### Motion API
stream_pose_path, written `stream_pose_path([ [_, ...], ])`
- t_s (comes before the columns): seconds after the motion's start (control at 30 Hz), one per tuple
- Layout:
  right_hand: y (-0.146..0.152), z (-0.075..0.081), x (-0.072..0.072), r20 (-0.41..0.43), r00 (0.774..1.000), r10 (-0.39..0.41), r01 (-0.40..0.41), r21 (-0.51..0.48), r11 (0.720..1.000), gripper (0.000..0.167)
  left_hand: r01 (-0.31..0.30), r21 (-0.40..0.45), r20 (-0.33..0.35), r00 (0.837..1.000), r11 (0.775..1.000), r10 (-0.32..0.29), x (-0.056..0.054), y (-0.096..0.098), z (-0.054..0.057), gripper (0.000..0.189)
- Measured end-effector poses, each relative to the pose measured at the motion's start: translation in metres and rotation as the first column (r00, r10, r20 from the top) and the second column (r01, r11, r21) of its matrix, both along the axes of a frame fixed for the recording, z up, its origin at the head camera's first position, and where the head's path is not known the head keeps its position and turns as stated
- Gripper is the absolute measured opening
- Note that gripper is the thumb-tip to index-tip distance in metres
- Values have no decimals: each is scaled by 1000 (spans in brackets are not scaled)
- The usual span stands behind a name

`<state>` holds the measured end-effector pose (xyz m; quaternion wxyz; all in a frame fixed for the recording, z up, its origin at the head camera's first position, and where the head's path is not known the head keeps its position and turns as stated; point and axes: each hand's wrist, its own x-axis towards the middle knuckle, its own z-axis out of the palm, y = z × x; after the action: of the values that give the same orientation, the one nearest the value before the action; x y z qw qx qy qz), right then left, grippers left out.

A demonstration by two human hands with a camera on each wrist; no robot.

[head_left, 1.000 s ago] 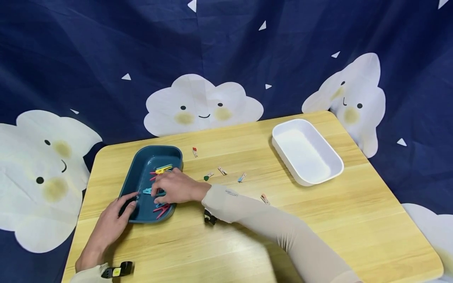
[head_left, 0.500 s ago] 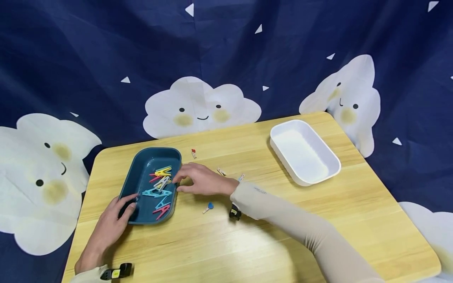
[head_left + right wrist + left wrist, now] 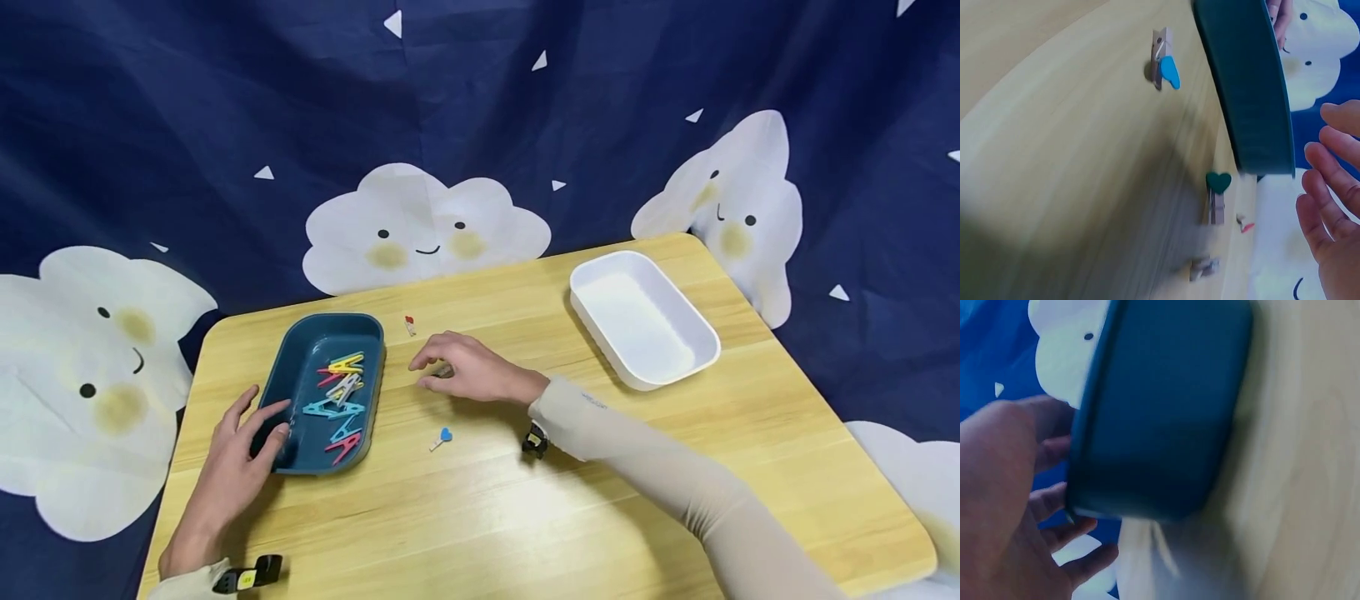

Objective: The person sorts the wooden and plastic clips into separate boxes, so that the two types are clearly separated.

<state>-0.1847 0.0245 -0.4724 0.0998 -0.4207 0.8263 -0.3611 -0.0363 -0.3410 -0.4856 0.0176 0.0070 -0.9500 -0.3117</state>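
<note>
Moved off the dark-teal rectangular plastic tray [image 3: 306,375] of multicoloured plastic clothespins [image 3: 345,388], the right hand [image 3: 476,371], relaxed, hangs over the table [image 3: 480,500]; the left hand [image 3: 236,454], loosely spread, touches the tray. Only the right wrist view plainly shows a green-heart wooden clip [image 3: 1217,203].

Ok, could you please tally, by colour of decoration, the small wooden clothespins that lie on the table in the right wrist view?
Blue-decorated clothespin: 1
Green-heart clothespin: 1
Red-decorated clothespin: 1
Clothespin with unclear decoration: 1
Total visible: 4
</note>
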Motion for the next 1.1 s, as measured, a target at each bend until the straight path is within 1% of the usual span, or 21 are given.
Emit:
stream_pose_path([
  [0.13, 14, 1, 0, 26, 999, -21, 21, -19, 1000, 26, 0, -42, -33, 999, 999, -1, -1, 12, 8, 43],
  [0.23, 23, 2, 0, 34, 999, -40, 41, -44, 998, 26, 7, -58, -68, 998, 998, -11, -2, 21, 14, 40],
  [0.37, 35, 4, -1, 13, 998, -59, 60, -56, 997, 27, 7, -84, -113, 993, 996, -17, -4, 34, 20, 39],
  [0.5, 48, 6, -1, -17, 997, -75, 75, -29, 997, 27, 4, -106, -152, 988, 994, -21, -6, 46, 24, 38],
  [0.57, 56, 4, -1, -35, 996, -81, 80, -16, 997, 27, 17, -101, -163, 986, 995, -33, -8, 52, 24, 37],
  [0.67, 70, 3, 0, -51, 994, -92, 91, -15, 996, 28, 51, -90, -180, 981, 995, -67, -12, 63, 25, 36],
  [0.8, 92, 6, 0, -57, 991, -120, 119, -20, 993, 30, 93, -89, -226, 968, 992, -111, -16, 77, 24, 35],
  [0.87, 103, 7, 0, -58, 988, -146, 145, -23, 989, 30, 111, -88, -235, 963, 990, -129, -17, 84, 23, 34],
  [0.97, 119, 9, -1, -65, 980, -187, 186, -20, 982, 30, 136, -87, -224, 963, 987, -153, -19, 93, 21, 34],
  [1.1, 136, 10, -1, -78, 973, -218, 217, -23, 976, 30, 158, -93, -189, 966, 983, -173, -23, 106, 18, 33],
])
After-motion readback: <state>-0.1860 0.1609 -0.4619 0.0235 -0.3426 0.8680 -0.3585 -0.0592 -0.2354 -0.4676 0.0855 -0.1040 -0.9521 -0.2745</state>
